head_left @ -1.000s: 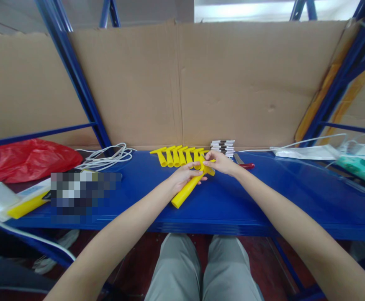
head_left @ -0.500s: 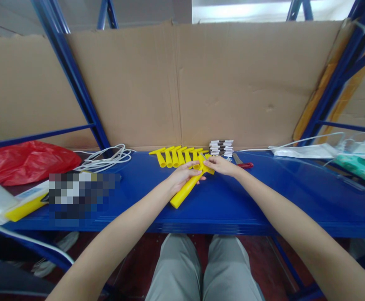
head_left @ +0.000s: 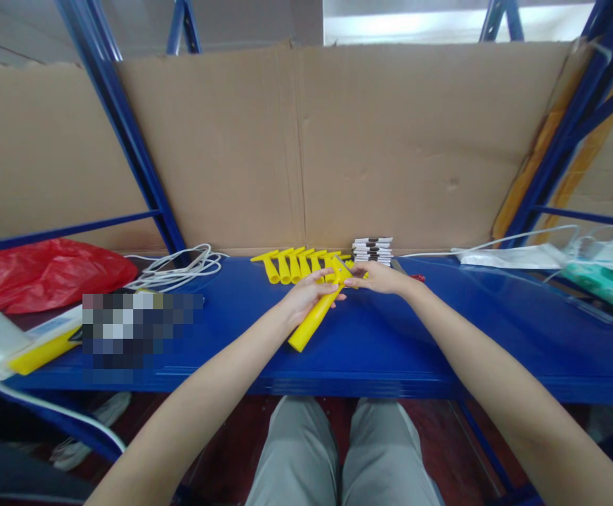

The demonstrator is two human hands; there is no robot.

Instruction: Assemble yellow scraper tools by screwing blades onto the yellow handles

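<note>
My left hand (head_left: 306, 296) is wrapped round a yellow T-shaped plastic handle (head_left: 313, 325), whose hollow round end points down toward the front edge. At the handle's wide head, the fingers of my right hand (head_left: 377, 277) are closed on a small yellow piece; whether it is separate from the head cannot be made out. A thin greyish edge shows at the top of the head. Just behind my hands, a row of several like yellow handles (head_left: 284, 268) lies with open ends facing me. A stack of small white packets with dark bands (head_left: 372, 250) stands beside the row.
A red-handled tool (head_left: 417, 278) lies partly behind my right wrist. On the blue shelf (head_left: 443, 337), coiled white cable (head_left: 190, 266) and a red plastic bag (head_left: 48, 274) lie left; a white-and-green packet (head_left: 604, 281) lies right. Cardboard (head_left: 391, 140) walls the back.
My right hand has shifted slightly right, away from the head of the handle, and now covers more of the red-handled tool. My left hand keeps its hold.
</note>
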